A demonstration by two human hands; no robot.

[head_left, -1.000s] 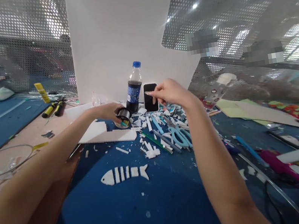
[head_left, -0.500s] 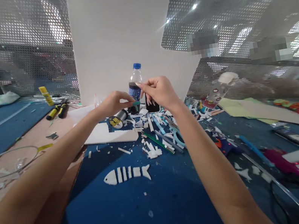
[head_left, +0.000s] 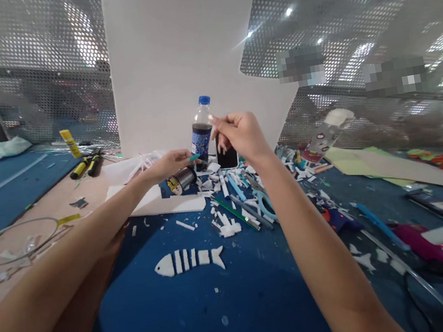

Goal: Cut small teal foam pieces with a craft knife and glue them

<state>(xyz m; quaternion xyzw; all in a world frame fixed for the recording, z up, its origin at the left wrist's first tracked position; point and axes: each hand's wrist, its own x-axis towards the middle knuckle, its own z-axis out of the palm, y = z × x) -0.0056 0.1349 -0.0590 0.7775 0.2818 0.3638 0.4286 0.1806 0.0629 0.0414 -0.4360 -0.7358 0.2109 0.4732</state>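
over the past second the spool (head_left: 185, 179) has left the grip of the left hand (head_left: 172, 164) and now lies on its side. the left hand first rose towards the right hand (head_left: 242, 134), then dropped back; the right hand has shifted only slightly.

reference dial: centre on the fish (head_left: 185, 260), twelve o'clock away from the worker.

materials. spool: dark, round-ended, yellow-marked label on the near end, smooth silvery winding; located at twelve o'clock. fish: six flat, matt white pieces in a row (head with a dark eye dot, three narrow bars, one squarish block, forked tail), gaps between them, on the blue mat (head_left: 206, 327). bottle (head_left: 200, 135): clear plastic, blue cap, dark liquid, upright between twelve and one.

hands. left, at twelve o'clock: thumb and fingers closed on a teal strip (head_left: 194, 158), just above the spool; contact with the spool cannot be told. right, at one o'clock: thumb and index fingertip pinched together; whether a fine strand sits between them cannot be told.

surroundings. phone (head_left: 227, 158) propped at one o'clock, partly covered by the right hand. white scraps (head_left: 228, 226) are strewn between twelve and two. scissors (head_left: 265, 204), light-blue handles, at two o'clock, part hidden by the right forearm (head_left: 314, 241). yellow glue stick (head_left: 70, 144) upright between ten and eleven. a white panel (head_left: 183, 36) stands behind the bottle.
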